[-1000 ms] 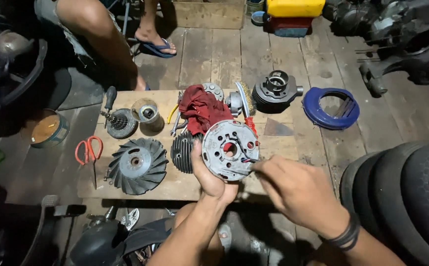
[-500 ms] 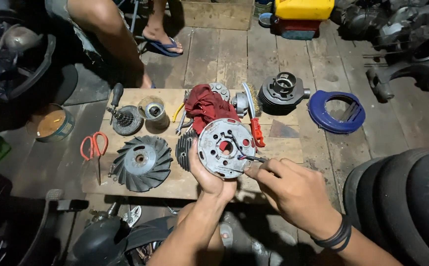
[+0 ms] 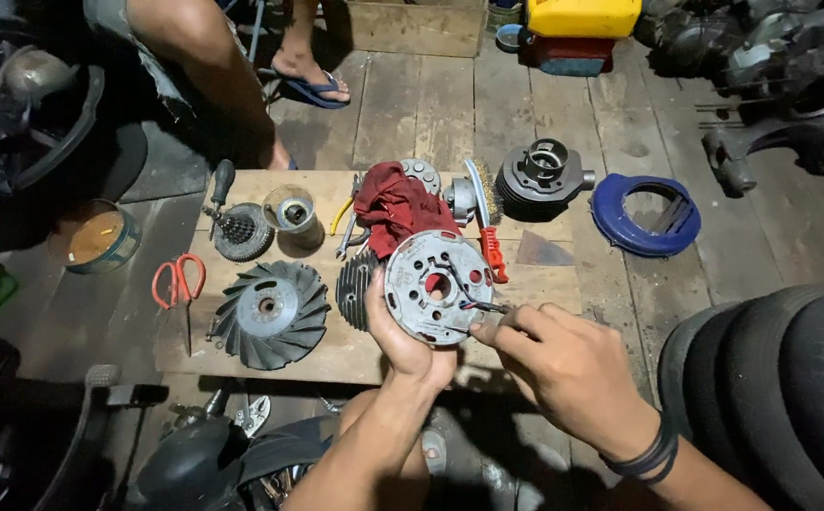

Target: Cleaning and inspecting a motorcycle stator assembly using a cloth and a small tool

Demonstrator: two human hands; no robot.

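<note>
My left hand [image 3: 402,343] grips the lower left rim of a round grey metal plate [image 3: 426,274] with several holes and red spots, holding it tilted above a wooden board [image 3: 336,355]. My right hand [image 3: 563,364] pinches a thin dark tool [image 3: 486,307] whose tip rests on the plate's lower right face near its centre hole. A finned black part [image 3: 353,289] lies just behind the plate on the board.
On the board lie a grey fan wheel [image 3: 270,312], red scissors [image 3: 177,281], a small gear [image 3: 241,233], a glass jar [image 3: 292,212], a red rag [image 3: 395,206] and a wire brush [image 3: 484,222]. A blue ring cover [image 3: 646,216], an engine cylinder [image 3: 542,175], tyres [image 3: 781,378] and another person's legs [image 3: 203,66] surround it.
The view has shifted a little. My right hand has brought the thin tool's tip further onto the plate's face. My left hand keeps the same grip.
</note>
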